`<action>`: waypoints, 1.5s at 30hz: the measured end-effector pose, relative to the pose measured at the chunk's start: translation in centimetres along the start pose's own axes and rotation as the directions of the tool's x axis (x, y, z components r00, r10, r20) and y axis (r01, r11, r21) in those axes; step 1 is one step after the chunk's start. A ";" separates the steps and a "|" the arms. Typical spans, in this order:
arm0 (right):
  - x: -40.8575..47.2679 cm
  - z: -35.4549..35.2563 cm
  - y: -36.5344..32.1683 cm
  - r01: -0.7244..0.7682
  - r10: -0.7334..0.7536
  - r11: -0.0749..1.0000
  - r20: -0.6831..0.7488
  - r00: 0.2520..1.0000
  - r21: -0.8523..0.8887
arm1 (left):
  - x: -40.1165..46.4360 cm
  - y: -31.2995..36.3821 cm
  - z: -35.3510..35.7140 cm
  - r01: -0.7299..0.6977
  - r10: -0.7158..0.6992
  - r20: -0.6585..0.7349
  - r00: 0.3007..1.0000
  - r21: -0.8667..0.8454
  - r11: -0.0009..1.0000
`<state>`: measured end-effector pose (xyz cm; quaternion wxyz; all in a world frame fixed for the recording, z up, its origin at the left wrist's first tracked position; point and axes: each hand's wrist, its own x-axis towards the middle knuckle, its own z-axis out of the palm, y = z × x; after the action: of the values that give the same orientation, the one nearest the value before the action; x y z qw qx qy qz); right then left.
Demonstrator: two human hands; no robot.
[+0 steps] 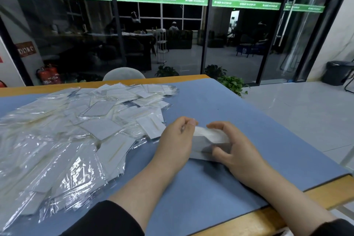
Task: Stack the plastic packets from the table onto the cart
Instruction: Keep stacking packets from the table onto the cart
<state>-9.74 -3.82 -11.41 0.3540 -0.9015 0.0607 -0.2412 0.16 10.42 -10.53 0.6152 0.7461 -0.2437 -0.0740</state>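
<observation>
A wide heap of clear plastic packets point(76, 132) with white cards inside covers the left half of the blue table mat point(258, 130). Both of my hands hold a small stack of packets point(209, 142) on edge on the mat, right of the heap. My left hand point(176, 140) grips the stack's left end with curled fingers and thumb. My right hand point(233, 147) curls round its right end, thumb low and fingers over the top. No cart is in view.
The wooden table edge point(287, 210) runs along the front right and the far side. A grey chair back point(124, 73) stands behind the table, with potted plants point(232, 82) beyond the far right corner. Glass walls and a black bin point(334, 73) lie further off.
</observation>
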 end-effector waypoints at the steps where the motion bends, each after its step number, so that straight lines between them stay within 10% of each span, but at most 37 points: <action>1: 0.0 0.0 0.0 -0.004 0.004 1.000 -0.017 1.000 0.001 | -0.1 0.2 0.0 0.010 -0.010 -0.005 1.000 0.014 1.000; 8: 1.4 -0.8 -3.3 -0.130 0.246 0.866 -0.185 0.952 0.483 | -0.8 2.6 -2.0 0.128 -0.184 -0.139 0.973 -0.336 0.933; 16: 5.0 4.5 -12.8 -0.253 0.156 0.567 0.199 0.967 0.784 | -1.7 4.7 -8.5 0.072 -0.204 -0.099 0.974 -0.720 0.690; 23: 7.6 8.5 -14.3 0.184 -0.207 0.974 0.196 0.958 0.132 | -0.9 4.6 -21.6 -0.235 -0.171 -0.492 0.853 -0.657 0.716; 27: 7.9 10.4 -14.9 0.514 -0.347 0.852 0.624 0.700 -0.103 | -1.0 2.5 -26.2 -0.249 -0.156 -0.603 0.782 -0.533 0.809; 36: 11.5 14.6 -18.7 0.821 -0.259 0.537 0.889 0.378 -0.193 | -1.8 1.1 -27.3 -0.068 -0.234 -0.549 0.802 -0.473 0.879; 45: 12.3 18.8 -16.0 0.887 -0.516 0.451 0.782 0.350 -0.099 | -2.9 2.3 -28.5 -0.047 -0.259 -0.530 0.808 -0.495 0.867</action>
<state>9.08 16.08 -7.81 -0.0528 -0.9063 -0.4189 -0.0168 8.68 36.60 -2.32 0.8212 0.5666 0.0259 0.0627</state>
